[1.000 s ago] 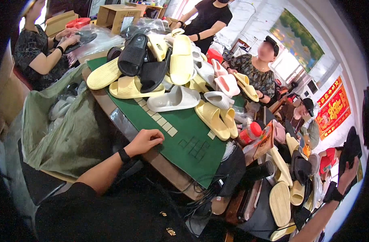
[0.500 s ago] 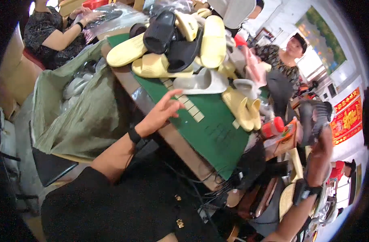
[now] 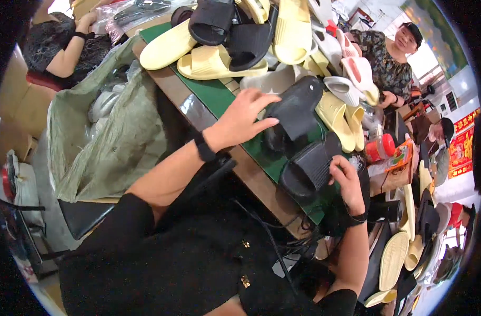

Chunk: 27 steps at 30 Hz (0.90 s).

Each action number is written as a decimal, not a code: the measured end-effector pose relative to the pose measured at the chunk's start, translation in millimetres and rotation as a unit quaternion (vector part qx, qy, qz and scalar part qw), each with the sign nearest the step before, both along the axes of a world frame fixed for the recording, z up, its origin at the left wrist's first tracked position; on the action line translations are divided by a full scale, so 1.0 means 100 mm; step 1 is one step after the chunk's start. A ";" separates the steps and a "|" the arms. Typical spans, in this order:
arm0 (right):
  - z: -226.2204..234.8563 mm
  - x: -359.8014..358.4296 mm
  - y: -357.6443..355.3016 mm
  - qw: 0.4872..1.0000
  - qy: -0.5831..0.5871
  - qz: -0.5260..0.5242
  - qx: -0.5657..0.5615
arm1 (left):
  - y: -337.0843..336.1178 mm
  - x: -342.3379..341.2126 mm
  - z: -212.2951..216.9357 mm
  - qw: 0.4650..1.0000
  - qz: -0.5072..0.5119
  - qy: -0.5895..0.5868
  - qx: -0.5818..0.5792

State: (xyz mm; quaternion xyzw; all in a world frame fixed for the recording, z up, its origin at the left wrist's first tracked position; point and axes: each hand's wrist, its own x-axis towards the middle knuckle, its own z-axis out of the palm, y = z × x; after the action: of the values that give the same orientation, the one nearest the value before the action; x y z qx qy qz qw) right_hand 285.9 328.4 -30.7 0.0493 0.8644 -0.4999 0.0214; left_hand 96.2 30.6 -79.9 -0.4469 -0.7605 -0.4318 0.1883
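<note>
Two black slide slippers lie on the green mat. My left hand is beside the farther slipper, with thumb and forefinger spread and their tips at its near edge. My right hand has its fingers curled against the right side of the nearer slipper, at the strap. Behind them lies a pale grey slipper, partly covered. A pair of yellow slippers rests just right of the farther black one.
More black and yellow slippers are heaped at the back. A green sack of wrapped items stands left of the table. At right are a red-lidded jar and a rack of slippers. Co-workers sit across and at far left.
My right hand has come in from the far right to the mat, and two black slippers now lie there. My left hand has moved right, towards them.
</note>
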 end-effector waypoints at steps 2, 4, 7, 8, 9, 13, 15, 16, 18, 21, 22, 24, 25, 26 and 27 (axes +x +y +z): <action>0.04 -0.04 -0.07 1.000 0.005 0.000 0.022 | 0.27 -0.12 0.08 0.999 -0.011 0.030 -0.007; -0.05 -0.04 0.00 0.996 0.018 0.033 0.082 | 0.52 -0.25 0.12 0.998 -0.025 0.064 -0.013; -0.04 0.00 -0.06 0.982 0.057 0.073 0.166 | 0.73 -0.33 0.07 0.987 -0.067 0.015 -0.145; -0.03 0.02 -0.11 0.976 0.080 0.078 0.187 | 0.74 -0.32 0.07 0.987 -0.069 0.018 -0.146; 0.02 0.04 -0.16 0.974 0.087 0.054 0.204 | 0.71 -0.32 0.06 0.982 -0.089 0.002 -0.167; 0.20 0.22 -0.06 0.978 0.115 -0.085 0.155 | 0.57 -0.11 0.19 0.947 -0.137 -0.043 -0.289; 0.38 0.23 -0.02 0.966 0.138 -0.164 0.146 | 0.52 -0.05 0.19 0.939 -0.140 -0.055 -0.309; 0.51 0.26 0.00 0.959 0.147 -0.205 0.132 | 0.54 -0.06 0.19 0.943 -0.139 -0.047 -0.300; 0.63 0.22 0.15 0.943 0.207 -0.253 0.058 | 0.57 -0.07 0.18 0.946 -0.138 -0.036 -0.292; 0.87 0.12 0.22 0.918 0.275 -0.281 0.053 | 0.60 -0.09 0.14 0.955 -0.128 -0.043 -0.265; 0.89 0.07 0.29 0.917 0.278 -0.282 0.052 | 0.61 -0.10 0.11 0.958 -0.125 -0.045 -0.254; 0.94 -0.01 0.46 0.904 0.333 -0.269 0.000 | 0.63 -0.11 0.07 0.961 -0.126 -0.042 -0.242; 0.94 -0.05 0.51 0.901 0.343 -0.267 0.005 | 0.63 -0.11 0.06 0.965 -0.132 -0.042 -0.224; 0.94 -0.08 0.55 0.899 0.347 -0.268 0.005 | 0.63 -0.11 0.05 0.968 -0.138 -0.042 -0.206; 0.95 -0.10 0.60 0.906 0.328 -0.264 0.049 | 0.63 -0.12 0.04 0.967 -0.148 -0.053 -0.200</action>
State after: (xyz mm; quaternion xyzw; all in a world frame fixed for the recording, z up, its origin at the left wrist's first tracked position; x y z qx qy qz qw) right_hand 275.6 388.3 64.2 0.1095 0.8013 -0.4323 -0.3988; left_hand 84.5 93.6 -75.6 -0.5595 -0.7659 -0.3166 -0.0112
